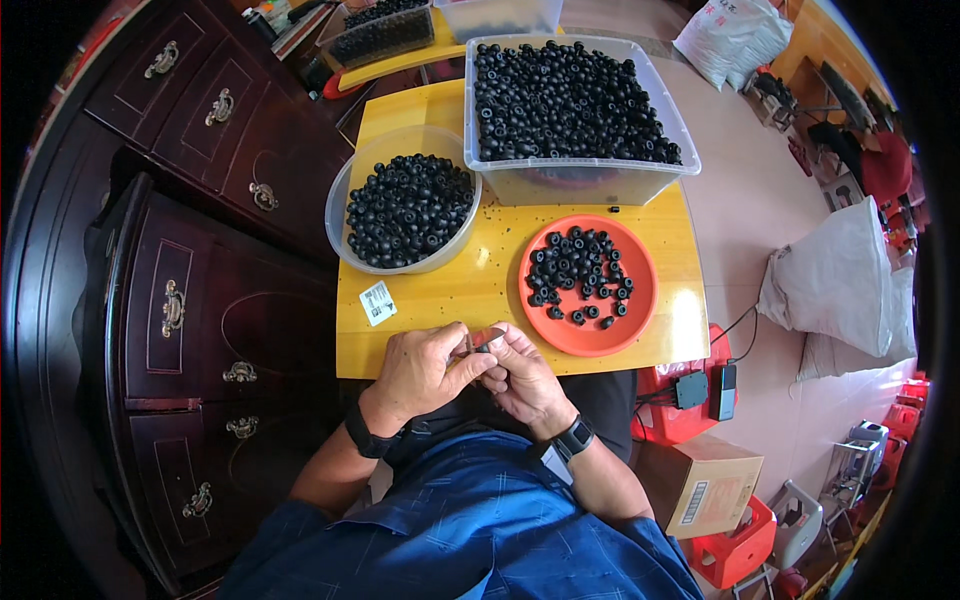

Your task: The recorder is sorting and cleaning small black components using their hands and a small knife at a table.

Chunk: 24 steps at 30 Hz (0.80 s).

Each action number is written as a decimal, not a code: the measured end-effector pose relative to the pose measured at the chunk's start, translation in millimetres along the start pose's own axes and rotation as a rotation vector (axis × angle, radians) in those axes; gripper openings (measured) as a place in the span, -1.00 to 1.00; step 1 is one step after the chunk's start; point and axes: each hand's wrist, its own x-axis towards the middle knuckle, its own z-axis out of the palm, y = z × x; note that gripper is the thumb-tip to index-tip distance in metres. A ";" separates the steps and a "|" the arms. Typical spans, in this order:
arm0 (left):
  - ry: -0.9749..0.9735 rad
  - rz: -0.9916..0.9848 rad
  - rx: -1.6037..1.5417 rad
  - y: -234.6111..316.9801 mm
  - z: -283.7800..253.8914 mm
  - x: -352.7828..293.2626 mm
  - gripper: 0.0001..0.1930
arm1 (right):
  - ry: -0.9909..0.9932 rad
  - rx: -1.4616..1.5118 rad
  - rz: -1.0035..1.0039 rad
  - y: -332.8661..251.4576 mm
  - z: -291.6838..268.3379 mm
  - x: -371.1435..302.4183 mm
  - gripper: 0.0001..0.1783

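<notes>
My left hand (428,370) and my right hand (522,378) meet just off the front edge of the yellow table, both closed, fingertips nearly touching. A small thin metal blade (488,337) juts between them, seemingly pinched by the left fingers. Something small and black, like the loose ring-shaped parts, is partly hidden at the right fingertips. Nearest to the right hand is an orange-red plate (575,343) of black rubber-like rings (570,262). Beyond the left hand stands a round clear tub (335,225) heaped with similar black parts (412,205).
A large clear bin (580,185) full of black parts stands at the table's far side. A white label (378,303) and dark crumbs lie on the yellow table (365,345). Dark wooden drawers (190,290) flank the left; a red stool (670,400) and cardboard box (700,490) stand right.
</notes>
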 end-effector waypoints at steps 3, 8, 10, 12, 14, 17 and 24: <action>0.028 0.014 0.004 2.3 -1.7 1.5 -0.56 | -0.007 0.023 0.023 0.3 -0.6 0.3 -0.90; 0.018 0.025 0.014 2.9 -3.9 2.1 -0.58 | -0.041 0.049 0.034 1.2 -1.5 0.7 -0.90; 0.005 0.020 0.009 3.2 -4.4 3.0 -0.58 | -0.067 0.072 0.041 0.2 -1.8 1.1 -0.90; 0.004 0.021 0.006 4.3 -4.5 3.9 -0.58 | -0.070 0.074 0.043 -0.7 -2.3 1.4 -0.90; 0.003 0.023 0.003 4.6 -4.6 4.6 -0.59 | -0.073 0.076 0.045 -1.1 -3.0 1.6 -0.90; -0.020 0.025 0.038 2.8 -3.2 4.5 -0.59 | -0.055 0.075 0.030 -1.7 -2.7 1.4 -0.89; 0.011 0.030 0.031 4.1 -0.4 5.2 -0.59 | -0.066 0.051 -0.025 -1.2 -3.0 2.0 -0.87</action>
